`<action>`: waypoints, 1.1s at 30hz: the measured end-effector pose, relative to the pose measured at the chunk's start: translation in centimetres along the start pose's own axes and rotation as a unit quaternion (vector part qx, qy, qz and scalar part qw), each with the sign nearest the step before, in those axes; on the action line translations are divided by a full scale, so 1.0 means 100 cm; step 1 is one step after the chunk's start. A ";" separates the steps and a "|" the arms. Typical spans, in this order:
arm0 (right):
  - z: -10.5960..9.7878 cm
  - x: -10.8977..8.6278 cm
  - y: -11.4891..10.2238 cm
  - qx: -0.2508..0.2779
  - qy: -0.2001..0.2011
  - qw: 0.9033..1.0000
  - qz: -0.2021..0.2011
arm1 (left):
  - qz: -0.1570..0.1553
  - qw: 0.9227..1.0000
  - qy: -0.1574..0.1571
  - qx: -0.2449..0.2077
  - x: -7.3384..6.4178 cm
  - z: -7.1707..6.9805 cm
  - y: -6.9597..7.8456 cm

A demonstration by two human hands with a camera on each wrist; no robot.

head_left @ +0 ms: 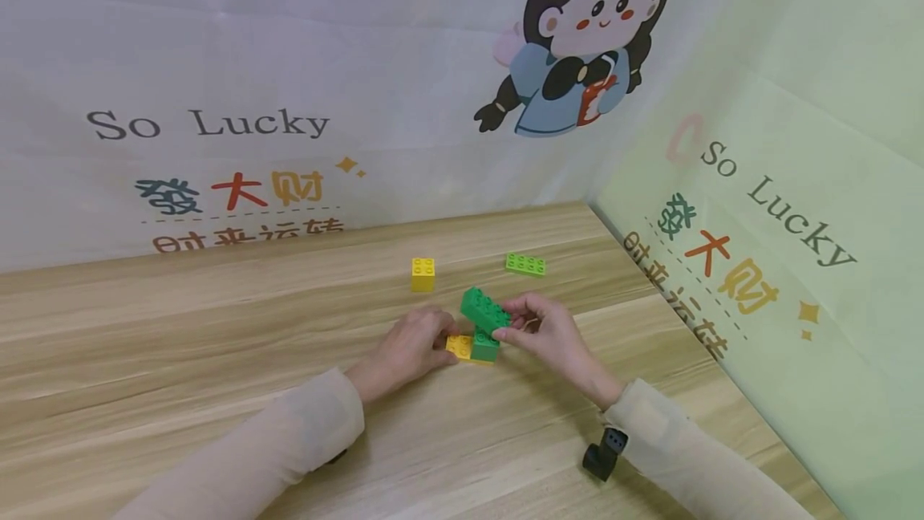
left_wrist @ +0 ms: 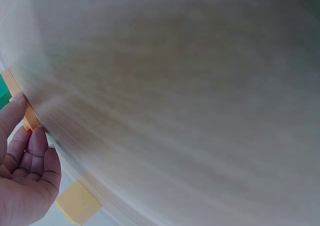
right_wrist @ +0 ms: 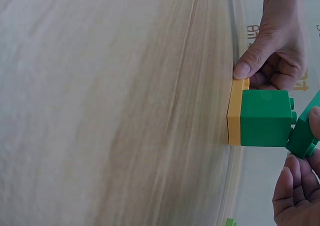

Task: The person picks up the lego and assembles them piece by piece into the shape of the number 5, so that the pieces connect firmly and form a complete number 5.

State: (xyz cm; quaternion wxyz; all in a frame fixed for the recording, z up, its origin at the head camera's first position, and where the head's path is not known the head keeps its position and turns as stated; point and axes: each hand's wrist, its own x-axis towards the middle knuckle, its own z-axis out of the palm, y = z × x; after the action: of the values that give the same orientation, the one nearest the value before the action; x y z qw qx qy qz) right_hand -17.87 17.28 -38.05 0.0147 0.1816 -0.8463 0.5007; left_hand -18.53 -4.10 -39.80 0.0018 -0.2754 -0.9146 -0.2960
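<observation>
My left hand [head_left: 407, 350] pinches the end of a flat orange-yellow toy brick [head_left: 458, 346] lying on the table. On that brick's right end stands a square green block [right_wrist: 265, 118], its studs facing up. Tilted over the block is a longer green brick [head_left: 481, 309], gripped between thumb and fingers of my right hand [head_left: 552, 335]. In the right wrist view, the lower edge of this green brick [right_wrist: 301, 133] meets the block's studs at a slant. The left wrist view shows the left thumb and fingertips at the orange-yellow brick [left_wrist: 31, 117].
Behind the hands, a yellow block [head_left: 423, 275] stands on the wooden table [head_left: 180, 343]. Farther right lies a flat light-green brick [head_left: 525, 264]. Printed cloth [head_left: 404, 62] hangs along the table's back and right edges. A black wrist device [head_left: 605, 454] hangs below the right sleeve.
</observation>
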 end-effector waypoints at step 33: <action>-0.006 0.004 -0.004 -0.063 -0.035 0.996 -0.049 | -0.047 0.998 -0.026 -0.012 0.002 -0.001 0.004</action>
State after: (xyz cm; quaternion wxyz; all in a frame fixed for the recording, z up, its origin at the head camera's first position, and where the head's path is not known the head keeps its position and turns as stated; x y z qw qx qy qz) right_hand -18.18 17.45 -37.34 0.0210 0.2394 -0.8661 0.4384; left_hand -18.48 -3.80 -39.44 -0.0393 -0.2394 -0.9226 -0.3000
